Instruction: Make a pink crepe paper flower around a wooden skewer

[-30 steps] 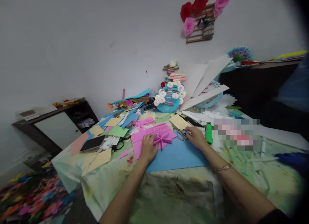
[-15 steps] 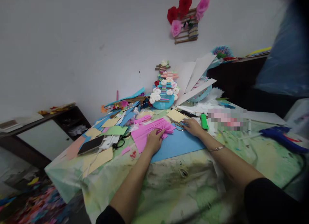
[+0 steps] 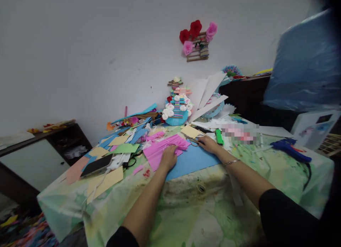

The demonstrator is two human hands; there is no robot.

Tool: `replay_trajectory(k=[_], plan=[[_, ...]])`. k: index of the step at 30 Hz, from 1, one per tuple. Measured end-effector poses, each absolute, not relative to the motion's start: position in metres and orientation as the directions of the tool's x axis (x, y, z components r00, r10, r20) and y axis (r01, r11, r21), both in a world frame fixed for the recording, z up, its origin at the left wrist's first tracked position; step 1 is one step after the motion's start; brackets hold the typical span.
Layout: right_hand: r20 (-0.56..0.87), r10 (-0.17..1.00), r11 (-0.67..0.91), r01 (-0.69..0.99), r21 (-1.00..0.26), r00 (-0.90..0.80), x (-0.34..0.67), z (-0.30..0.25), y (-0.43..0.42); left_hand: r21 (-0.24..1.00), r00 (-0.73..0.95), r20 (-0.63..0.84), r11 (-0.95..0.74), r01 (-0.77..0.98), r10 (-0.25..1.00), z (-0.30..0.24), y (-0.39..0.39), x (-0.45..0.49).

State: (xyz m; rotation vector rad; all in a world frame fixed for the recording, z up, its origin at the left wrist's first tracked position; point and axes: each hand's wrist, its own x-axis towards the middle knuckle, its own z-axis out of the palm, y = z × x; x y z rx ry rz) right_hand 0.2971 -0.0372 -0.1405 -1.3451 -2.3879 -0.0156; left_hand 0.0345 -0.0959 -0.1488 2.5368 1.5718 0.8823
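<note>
My left hand (image 3: pixel 168 159) rests on a sheet of pink crepe paper (image 3: pixel 153 152), its fingers closed on the gathered folds at the right side. The paper lies partly over a blue sheet (image 3: pixel 195 162). At the far edge of that sheet, my right hand (image 3: pixel 209 144) is closed around the handles of a pair of scissors (image 3: pixel 193 140). The blades point left, toward the pink paper, and lie by a cream card (image 3: pixel 191 131). My fingertips are small and partly hidden here.
To the left lie a black phone (image 3: pixel 96 165), cream cards and a green paper (image 3: pixel 125 148). A green lighter-like object (image 3: pixel 219 136) is right of my hand. Farther right sits a blue glue gun (image 3: pixel 290 149). Paper-flower crafts (image 3: pixel 177 114) stand against the wall.
The camera view has tilted up and turned a little right, so more of the table's right side shows. Both hands stay at the pink paper and the scissors.
</note>
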Motion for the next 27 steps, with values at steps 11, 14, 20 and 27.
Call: replay_trajectory(k=[11,14,20,27], plan=[[0.336,0.894,0.348,0.932,-0.098,-0.298,0.294,-0.133,-0.045,0.344,0.308,0.481,-0.499,0.795,0.821,-0.149,-0.099,0.031],[0.380,0.918,0.145,0.987,-0.067,-0.109,0.299,-0.132,-0.048,0.361,0.299,0.494,-0.505,0.784,0.817,-0.147,-0.102,0.032],[0.401,0.914,-0.054,0.998,-0.030,0.062,0.301,-0.133,-0.044,0.391,0.281,0.510,-0.511,0.766,0.813,-0.142,-0.111,0.034],[0.441,0.893,-0.075,0.996,-0.057,0.092,0.299,-0.130,-0.044,0.473,0.161,0.546,-0.462,0.750,0.822,-0.136,-0.118,0.031]])
